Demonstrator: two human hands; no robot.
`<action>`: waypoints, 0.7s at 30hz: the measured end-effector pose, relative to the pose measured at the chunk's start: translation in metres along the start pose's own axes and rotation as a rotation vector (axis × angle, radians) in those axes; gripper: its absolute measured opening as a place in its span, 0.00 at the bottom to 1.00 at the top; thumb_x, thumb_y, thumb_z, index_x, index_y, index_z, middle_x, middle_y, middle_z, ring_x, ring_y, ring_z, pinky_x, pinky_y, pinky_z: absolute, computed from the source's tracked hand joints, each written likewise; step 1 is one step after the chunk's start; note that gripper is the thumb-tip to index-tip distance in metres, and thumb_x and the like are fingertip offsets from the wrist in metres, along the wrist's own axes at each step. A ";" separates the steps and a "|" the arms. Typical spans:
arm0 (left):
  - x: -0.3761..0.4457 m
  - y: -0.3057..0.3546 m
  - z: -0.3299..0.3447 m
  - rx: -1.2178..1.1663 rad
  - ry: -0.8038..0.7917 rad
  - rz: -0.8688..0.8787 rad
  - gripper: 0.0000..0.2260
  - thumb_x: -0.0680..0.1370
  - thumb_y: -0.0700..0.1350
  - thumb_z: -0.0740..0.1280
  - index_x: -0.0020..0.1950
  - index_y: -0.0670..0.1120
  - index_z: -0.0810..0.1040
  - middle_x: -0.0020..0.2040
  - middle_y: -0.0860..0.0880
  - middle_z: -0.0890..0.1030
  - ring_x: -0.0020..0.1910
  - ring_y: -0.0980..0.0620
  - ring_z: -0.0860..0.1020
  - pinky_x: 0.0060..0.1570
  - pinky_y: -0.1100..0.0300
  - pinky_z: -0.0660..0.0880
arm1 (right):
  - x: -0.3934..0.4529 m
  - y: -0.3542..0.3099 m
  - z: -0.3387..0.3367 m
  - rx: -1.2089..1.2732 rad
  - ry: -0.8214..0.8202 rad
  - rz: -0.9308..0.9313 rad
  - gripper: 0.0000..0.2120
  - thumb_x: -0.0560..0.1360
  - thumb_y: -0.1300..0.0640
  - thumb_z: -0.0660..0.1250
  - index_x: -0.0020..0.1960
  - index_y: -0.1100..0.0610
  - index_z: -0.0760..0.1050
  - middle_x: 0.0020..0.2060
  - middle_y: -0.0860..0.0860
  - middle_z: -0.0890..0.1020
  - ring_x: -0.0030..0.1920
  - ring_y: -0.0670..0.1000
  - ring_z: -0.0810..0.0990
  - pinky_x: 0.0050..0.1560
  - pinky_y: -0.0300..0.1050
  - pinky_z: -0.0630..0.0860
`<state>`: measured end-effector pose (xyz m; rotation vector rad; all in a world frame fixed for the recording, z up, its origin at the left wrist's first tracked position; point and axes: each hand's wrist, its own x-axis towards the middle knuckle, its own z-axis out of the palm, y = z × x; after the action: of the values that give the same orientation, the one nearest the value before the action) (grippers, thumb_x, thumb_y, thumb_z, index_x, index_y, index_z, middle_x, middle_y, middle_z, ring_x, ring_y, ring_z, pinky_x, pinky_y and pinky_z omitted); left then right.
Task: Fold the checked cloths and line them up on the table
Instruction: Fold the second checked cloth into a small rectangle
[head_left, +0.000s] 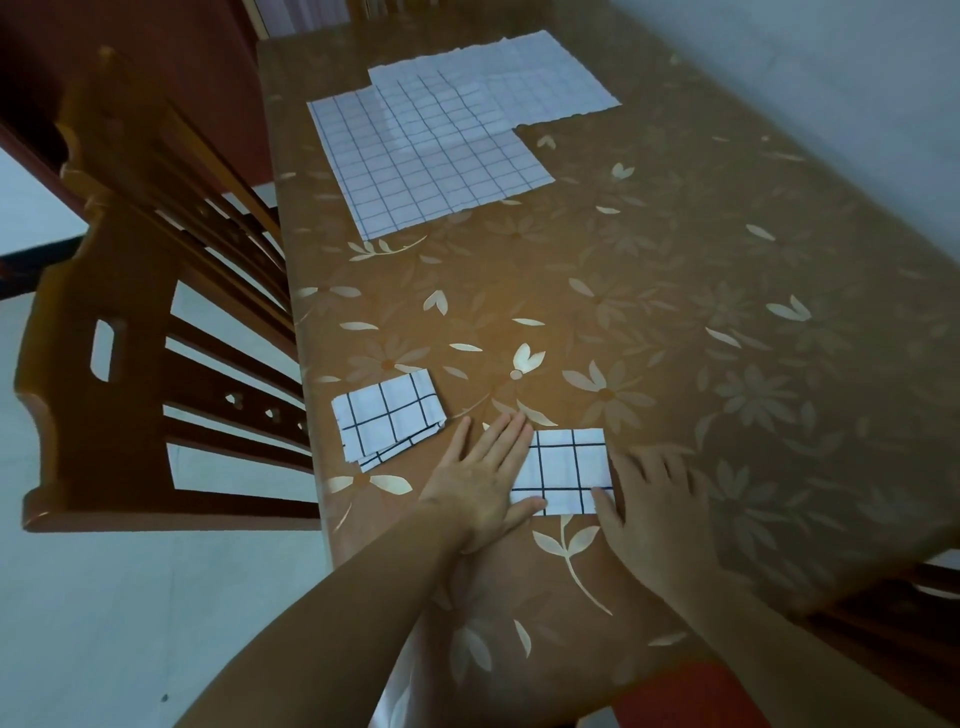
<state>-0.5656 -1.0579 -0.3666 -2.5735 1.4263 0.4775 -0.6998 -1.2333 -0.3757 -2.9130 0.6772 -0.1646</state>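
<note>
Folded checked cloth (566, 470) lies pressed between left hand (485, 475) and right hand (649, 499).

Left hand (483, 473) hides the folded cloth's (569, 470) left edge.

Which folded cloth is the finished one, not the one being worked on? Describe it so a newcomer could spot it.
Start at the table's near left edge, beside the wooden chair. The finished folded cloth lies there by itself, left of both hands. Unlike the folded cloth between the hands, nothing touches it, it sits slightly askew, and a lower layer peeks out along its near edge.
</note>
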 end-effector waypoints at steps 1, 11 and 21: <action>0.000 0.000 -0.001 0.001 0.003 -0.004 0.36 0.78 0.68 0.40 0.78 0.47 0.34 0.79 0.49 0.36 0.77 0.52 0.33 0.75 0.43 0.35 | -0.001 -0.005 -0.001 0.064 -0.047 0.067 0.20 0.72 0.44 0.68 0.60 0.53 0.76 0.54 0.52 0.82 0.54 0.56 0.79 0.57 0.57 0.74; -0.003 0.006 -0.006 -0.034 -0.006 -0.037 0.35 0.80 0.65 0.44 0.78 0.47 0.35 0.79 0.48 0.37 0.77 0.50 0.34 0.75 0.44 0.38 | 0.022 -0.031 -0.025 0.521 -0.362 0.437 0.11 0.67 0.53 0.70 0.50 0.51 0.78 0.49 0.51 0.82 0.47 0.53 0.81 0.45 0.52 0.81; -0.017 0.015 -0.024 -0.352 0.211 -0.192 0.41 0.77 0.61 0.60 0.79 0.51 0.38 0.80 0.53 0.42 0.78 0.54 0.39 0.76 0.46 0.39 | 0.024 -0.039 -0.056 1.170 -0.275 0.592 0.12 0.73 0.68 0.67 0.39 0.52 0.80 0.36 0.48 0.84 0.36 0.45 0.81 0.34 0.37 0.76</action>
<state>-0.5823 -1.0592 -0.3381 -3.0867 1.2261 0.4757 -0.6699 -1.2161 -0.3130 -1.5261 0.9258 -0.0491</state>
